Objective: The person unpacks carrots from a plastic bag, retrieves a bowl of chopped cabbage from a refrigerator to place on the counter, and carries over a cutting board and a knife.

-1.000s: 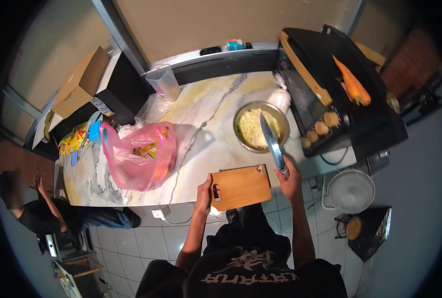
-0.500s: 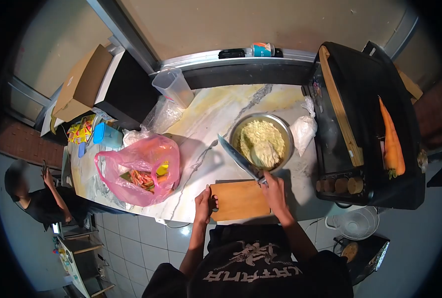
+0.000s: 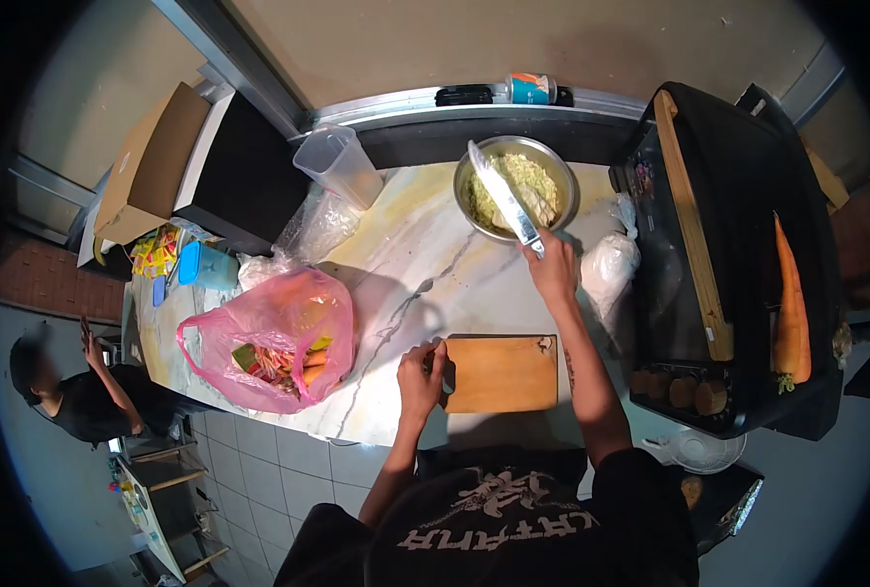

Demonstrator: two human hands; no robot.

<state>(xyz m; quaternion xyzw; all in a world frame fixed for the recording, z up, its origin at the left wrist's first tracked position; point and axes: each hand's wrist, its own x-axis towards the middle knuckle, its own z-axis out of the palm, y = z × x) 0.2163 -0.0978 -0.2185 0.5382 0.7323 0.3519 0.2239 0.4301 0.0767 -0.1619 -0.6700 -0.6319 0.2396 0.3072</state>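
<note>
My right hand (image 3: 552, 266) is closed round the handle of a kitchen knife (image 3: 501, 199). Its wide blade slants across the metal bowl (image 3: 570, 203), which holds a pale yellow-green crumbly mixture (image 3: 528, 176). Near the counter's front edge lies a wooden cutting board (image 3: 503, 377), with nothing on it. My left hand (image 3: 422, 379) grips the board's left end, fingers curled about its edge. To the right of my right hand sits a knotted plastic bag of white powder (image 3: 609, 266).
A pink plastic bag (image 3: 259, 313) with vegetables lies left on the marble counter (image 3: 396, 284). Behind it stands a clear plastic jug (image 3: 340, 166). A carrot (image 3: 792, 313) rests on the black oven (image 3: 738, 196) at right. Another person (image 3: 92, 386) is at far left.
The bowl has shifted to the back of the counter, and my right hand with the knife has moved forward with it. My left hand and the board appear slightly farther right.
</note>
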